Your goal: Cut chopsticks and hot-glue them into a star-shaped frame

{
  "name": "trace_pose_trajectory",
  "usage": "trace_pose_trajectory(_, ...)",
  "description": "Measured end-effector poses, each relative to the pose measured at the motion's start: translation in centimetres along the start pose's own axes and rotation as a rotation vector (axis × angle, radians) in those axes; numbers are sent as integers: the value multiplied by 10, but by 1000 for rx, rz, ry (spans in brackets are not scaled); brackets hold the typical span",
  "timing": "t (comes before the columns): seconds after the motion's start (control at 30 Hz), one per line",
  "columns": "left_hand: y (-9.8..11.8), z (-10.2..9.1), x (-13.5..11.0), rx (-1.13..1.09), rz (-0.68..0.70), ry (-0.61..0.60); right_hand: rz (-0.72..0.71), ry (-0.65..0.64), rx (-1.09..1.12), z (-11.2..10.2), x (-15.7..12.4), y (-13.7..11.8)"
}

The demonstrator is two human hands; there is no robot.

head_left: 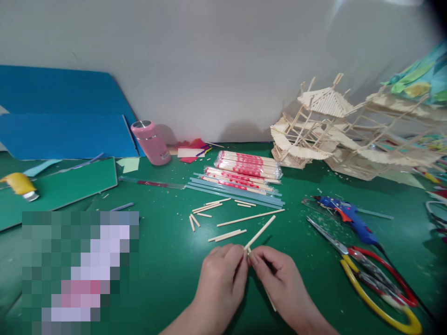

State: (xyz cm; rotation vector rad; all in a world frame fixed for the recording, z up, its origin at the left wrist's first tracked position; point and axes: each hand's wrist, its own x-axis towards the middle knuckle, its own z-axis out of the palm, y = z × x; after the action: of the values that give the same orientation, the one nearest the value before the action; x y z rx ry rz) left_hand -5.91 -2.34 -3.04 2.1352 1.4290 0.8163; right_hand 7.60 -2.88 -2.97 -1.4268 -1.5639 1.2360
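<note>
So the counter (167,279) was green and pretty messy, backed right up against a plain pale gray wall (209,56). A pink tumbler (152,144) stood near the wall, just beside a couple of blue panels (63,137) over on the left. In front of those lay a flat green board (80,179) with a yellow cutter-looking thing (18,184) and a light blue strip (42,167) on it. Pale green paper scraps (130,164) sat between board and tumbler, some red paper (195,143) to the tumbler's right. Way off in the upper right: crumpled blue-green sheer stuff (426,77), kinda blurry.
</note>
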Motion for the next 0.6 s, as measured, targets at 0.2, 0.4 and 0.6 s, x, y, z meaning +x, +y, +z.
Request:
trace_pose_trajectory(0.2,-3,0,0,31,-4,-35,-9,-1,-14,1,-2,3)
trace_pose_trajectory(0.4,-5,-1,1,35,17,-50,1,0,1,3,-2,3)
trace_pose_trajectory(0.6,-5,0,1,54,21,-51,-8,15,-12,5,-1,3)
